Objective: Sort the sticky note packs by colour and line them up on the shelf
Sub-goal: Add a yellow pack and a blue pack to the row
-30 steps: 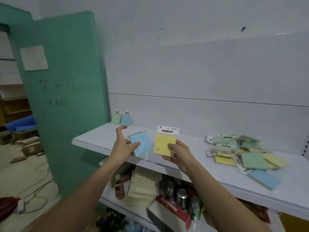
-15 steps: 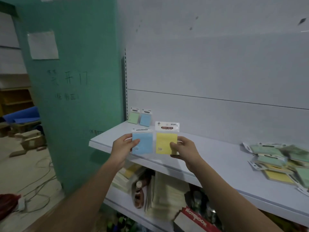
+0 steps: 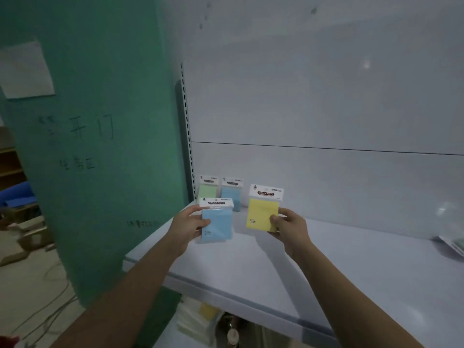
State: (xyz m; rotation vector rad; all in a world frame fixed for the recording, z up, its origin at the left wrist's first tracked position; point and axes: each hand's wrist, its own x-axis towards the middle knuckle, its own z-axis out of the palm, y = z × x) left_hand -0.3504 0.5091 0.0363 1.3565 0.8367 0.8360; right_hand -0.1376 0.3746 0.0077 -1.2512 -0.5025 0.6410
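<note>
My left hand (image 3: 188, 227) grips a blue sticky note pack (image 3: 218, 223) upright over the left part of the white shelf (image 3: 251, 270). My right hand (image 3: 288, 228) holds a yellow sticky note pack (image 3: 261, 213) upright, a little to the right of the blue one and apart from it. At the shelf's back left corner a green pack (image 3: 208, 189) and a second blue pack (image 3: 231, 193) stand side by side against the back panel, just behind the pack in my left hand.
A green wall panel (image 3: 100, 146) borders the shelf on the left. The edge of the loose pile of packs (image 3: 452, 243) shows at the far right. A lower shelf (image 3: 200, 320) under the front edge holds stacked paper goods. Cables lie on the floor at left.
My view has swung left and closer to the shelf's left corner. Both hands carried their packs toward the standing green and blue packs, and the two held packs have moved apart.
</note>
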